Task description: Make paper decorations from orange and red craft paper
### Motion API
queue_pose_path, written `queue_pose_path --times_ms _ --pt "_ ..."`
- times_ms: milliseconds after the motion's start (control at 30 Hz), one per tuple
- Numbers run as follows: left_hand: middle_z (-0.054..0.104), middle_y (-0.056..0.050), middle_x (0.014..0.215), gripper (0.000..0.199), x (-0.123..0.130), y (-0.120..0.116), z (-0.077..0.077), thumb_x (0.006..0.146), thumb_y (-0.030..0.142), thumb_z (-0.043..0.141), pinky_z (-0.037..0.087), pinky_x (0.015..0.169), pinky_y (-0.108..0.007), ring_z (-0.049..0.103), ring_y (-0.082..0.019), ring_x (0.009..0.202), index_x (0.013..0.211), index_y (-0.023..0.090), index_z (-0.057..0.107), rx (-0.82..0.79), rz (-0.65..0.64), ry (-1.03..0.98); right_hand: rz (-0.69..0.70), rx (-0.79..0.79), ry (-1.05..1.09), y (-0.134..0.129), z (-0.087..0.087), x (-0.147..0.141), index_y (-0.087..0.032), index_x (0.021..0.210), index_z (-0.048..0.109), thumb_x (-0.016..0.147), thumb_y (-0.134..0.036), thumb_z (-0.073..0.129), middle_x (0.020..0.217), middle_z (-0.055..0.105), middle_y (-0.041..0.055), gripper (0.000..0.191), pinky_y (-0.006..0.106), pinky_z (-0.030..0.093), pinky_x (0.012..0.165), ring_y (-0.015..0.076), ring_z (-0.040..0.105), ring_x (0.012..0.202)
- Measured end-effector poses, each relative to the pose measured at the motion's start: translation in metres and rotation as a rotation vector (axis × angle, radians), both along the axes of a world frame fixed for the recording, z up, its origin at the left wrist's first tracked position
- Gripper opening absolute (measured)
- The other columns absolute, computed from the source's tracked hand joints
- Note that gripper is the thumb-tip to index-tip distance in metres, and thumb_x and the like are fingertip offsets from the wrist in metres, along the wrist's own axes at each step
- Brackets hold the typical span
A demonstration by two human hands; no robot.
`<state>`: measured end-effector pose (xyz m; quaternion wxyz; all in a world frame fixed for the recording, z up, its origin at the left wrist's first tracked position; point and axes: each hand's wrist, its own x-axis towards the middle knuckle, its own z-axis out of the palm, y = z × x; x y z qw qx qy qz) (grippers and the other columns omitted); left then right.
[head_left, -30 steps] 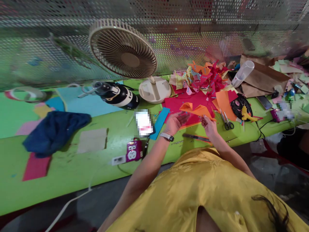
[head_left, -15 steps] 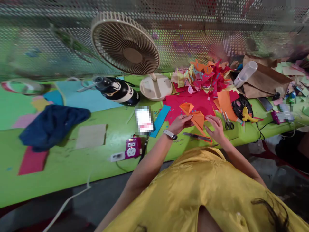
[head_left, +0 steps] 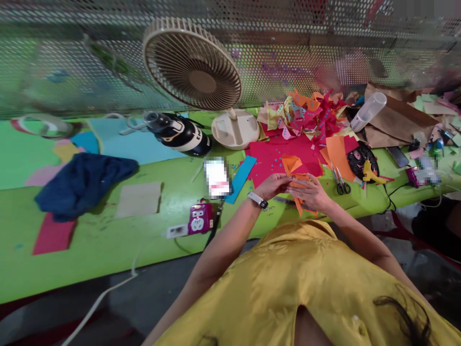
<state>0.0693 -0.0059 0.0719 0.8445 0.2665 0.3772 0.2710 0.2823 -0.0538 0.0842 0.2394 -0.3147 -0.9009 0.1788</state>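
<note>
A folded piece of orange paper (head_left: 291, 164) is held between my two hands, over the near side of the green table. My left hand (head_left: 274, 185), with a watch on its wrist, pinches the paper from the left. From the right, the fingers of my right hand (head_left: 310, 193) close over its middle, hiding the folds there. One flap stands up beyond the fingers and an orange strip hangs below them. Beneath the hands a dark, narrow tool (head_left: 284, 200) lies on the table, partly covered. Red paper sheets (head_left: 268, 156) lie just beyond.
Scissors (head_left: 340, 181), a yellow glue gun (head_left: 370, 173) and orange paper (head_left: 340, 156) lie to the right. Behind are a heap of cut paper (head_left: 309, 115) and a fan (head_left: 236, 129). A bottle (head_left: 180, 134), a phone (head_left: 217, 178) and a purple socket block (head_left: 200, 218) are on the left.
My right hand has moved left and closed on the orange paper, which it was apart from before. The paper has turned, and its upper flap now stands more upright.
</note>
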Motion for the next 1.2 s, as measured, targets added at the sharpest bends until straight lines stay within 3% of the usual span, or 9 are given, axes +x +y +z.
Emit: queue_pose_path --times_ms 100,200,367,500,633,933,1100,1200 --pt "0.07 -0.004 0.069 0.031 0.002 -0.001 0.004 0.066 0.034 0.088 0.055 0.062 -0.025 0.066 -0.013 0.059 0.081 0.013 0.071 0.012 -0.028 -0.008 -0.081 -0.001 0.035 -0.003 0.0 -0.002 -0.027 0.128 0.062 0.095 -0.025 0.056 0.127 0.069 0.008 0.034 0.05 0.024 0.119 0.0199 0.057 0.128" --pt "0.067 -0.001 0.069 0.036 0.005 -0.003 0.01 0.064 0.038 0.089 0.057 0.067 -0.027 0.067 -0.013 0.063 0.082 0.013 0.071 0.036 -0.014 -0.01 -0.197 -0.015 0.098 -0.003 0.0 -0.005 -0.026 0.109 0.069 0.098 -0.031 0.052 0.12 0.072 0.0069 0.021 0.052 0.02 0.12 0.0192 0.062 0.12" --pt "0.067 -0.001 0.072 0.04 0.012 -0.009 0.019 0.062 0.043 0.089 0.055 0.067 -0.025 0.063 -0.011 0.064 0.084 0.015 0.073 0.062 0.061 -0.013 -0.363 -0.052 0.147 0.0 0.001 -0.014 -0.027 0.086 0.071 0.095 -0.036 0.057 0.114 0.074 0.0048 0.019 0.055 0.011 0.122 0.0201 0.066 0.11" --pt "0.071 -0.004 0.081 0.04 0.014 -0.011 0.022 0.063 0.041 0.089 0.054 0.07 -0.025 0.066 -0.013 0.072 0.09 0.016 0.074 0.069 0.103 -0.065 -0.378 -0.058 0.135 0.0 0.006 -0.021 -0.028 0.091 0.071 0.095 -0.03 0.058 0.1 0.075 0.0015 0.014 0.054 0.007 0.122 0.0195 0.065 0.108" --pt "0.073 -0.006 0.091 0.037 0.015 -0.012 0.026 0.066 0.033 0.086 0.053 0.075 -0.026 0.067 -0.014 0.077 0.097 0.017 0.074 0.075 0.134 -0.098 -0.404 -0.052 0.124 -0.001 0.013 -0.026 -0.028 0.104 0.069 0.099 -0.027 0.048 0.104 0.074 0.0023 0.022 0.053 0.004 0.123 0.0192 0.064 0.108" --pt "0.07 -0.005 0.091 0.033 0.019 -0.015 0.038 0.068 0.032 0.085 0.051 0.068 -0.022 0.064 -0.013 0.076 0.094 0.017 0.072 0.085 0.2 -0.104 -0.481 -0.052 0.161 -0.006 0.02 -0.028 -0.029 0.088 0.073 0.097 -0.035 0.056 0.088 0.076 0.0005 0.021 0.055 0.002 0.121 0.0217 0.063 0.11" --pt "0.069 -0.001 0.088 0.033 0.021 -0.016 0.038 0.067 0.032 0.085 0.05 0.065 -0.022 0.063 -0.012 0.075 0.092 0.019 0.069 0.069 0.25 -0.099 -0.54 -0.057 0.158 -0.009 0.022 -0.032 -0.027 0.082 0.072 0.094 -0.036 0.059 0.088 0.074 0.0024 0.02 0.056 0.013 0.117 0.0241 0.061 0.108" --pt "0.069 0.0 0.089 0.031 0.023 -0.016 0.038 0.069 0.03 0.083 0.048 0.063 -0.022 0.062 -0.011 0.073 0.093 0.019 0.068 0.058 0.289 -0.109 -0.629 0.001 0.127 -0.011 0.023 -0.035 -0.027 0.079 0.073 0.092 -0.04 0.062 0.1 0.071 0.005 0.021 0.055 0.02 0.115 0.0262 0.057 0.112"
